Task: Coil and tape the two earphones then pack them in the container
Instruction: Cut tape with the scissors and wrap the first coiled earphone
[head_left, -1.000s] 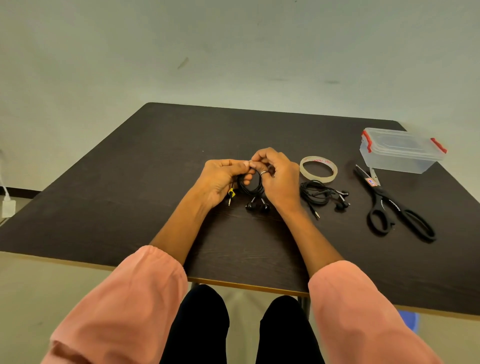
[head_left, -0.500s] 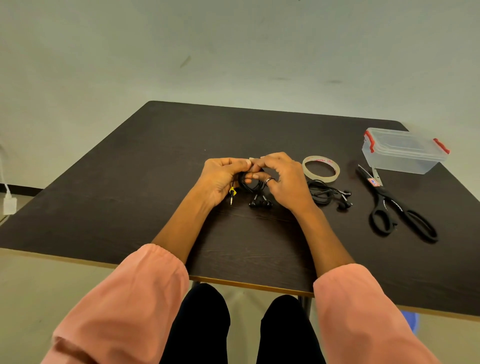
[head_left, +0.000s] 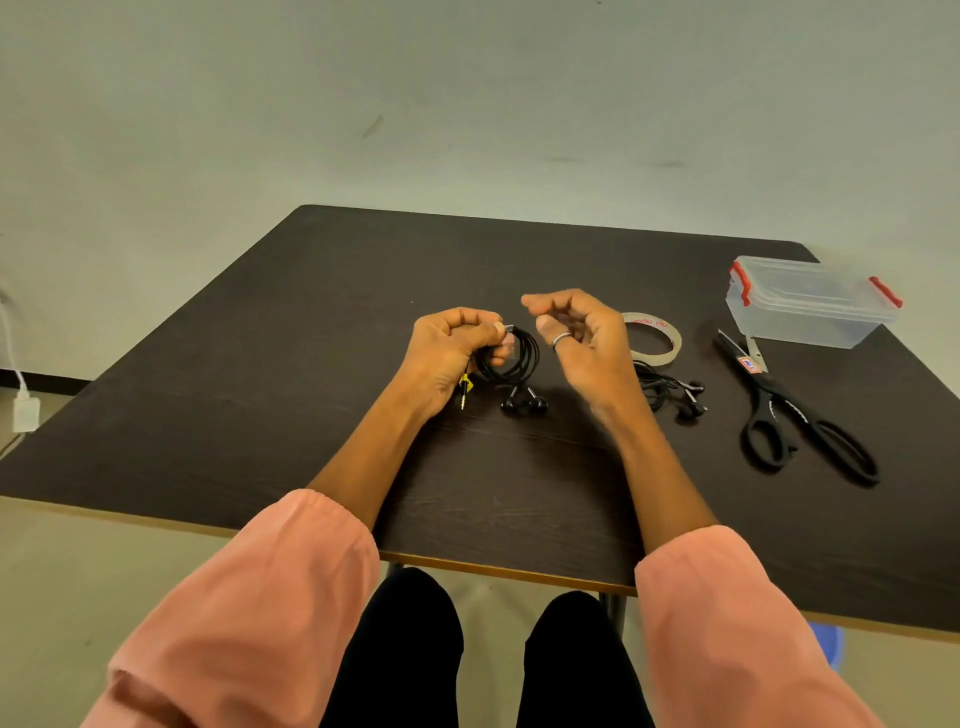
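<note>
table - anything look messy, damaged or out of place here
Nothing stands out. The left hand holds one coiled earphone; the second earphone lies loosely bundled beside the tape roll. Scissors and closed container sit undisturbed.

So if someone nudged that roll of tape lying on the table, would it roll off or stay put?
Probably it would stay put. The tape roll lies flat on its side on the table, so a nudge should make it slide, not roll. It looks like a thin, hollow ring, so it is likely light and would shift easily, perhaps into the loose earphone beside it.
</note>
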